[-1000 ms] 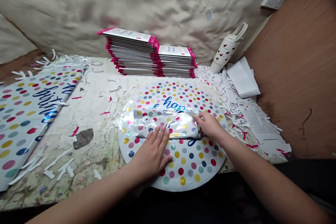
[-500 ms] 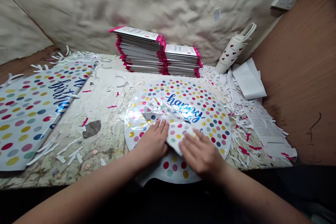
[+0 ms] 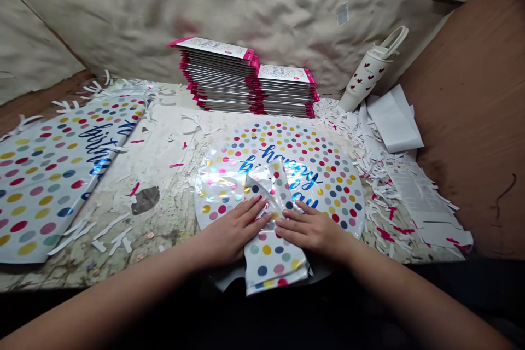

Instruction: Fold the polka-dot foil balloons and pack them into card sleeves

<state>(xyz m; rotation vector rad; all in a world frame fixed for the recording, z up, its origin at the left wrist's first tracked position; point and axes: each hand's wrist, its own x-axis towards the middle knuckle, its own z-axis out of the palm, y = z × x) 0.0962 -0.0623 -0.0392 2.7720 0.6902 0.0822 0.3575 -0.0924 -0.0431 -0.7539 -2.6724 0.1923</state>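
"Foil [image 3: 270,251] lies where?"
"Folded, on top of the round sheet [image 3: 336,175], running toward the person."
"How is it held?"
"Left hand [image 3: 232,232] and right hand [image 3: 318,232] rest on it from opposite sides, fingers outstretched and slightly spread, tips on the foil; thumbs are hard to make out."
"And behind?"
"2 stacks [image 3: 221,79], with a tumbler [image 3: 366,79] to their right."

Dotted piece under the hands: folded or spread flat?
Folded: the dotted piece is a narrow strip with a layered lower edge, under the left hand and right hand.
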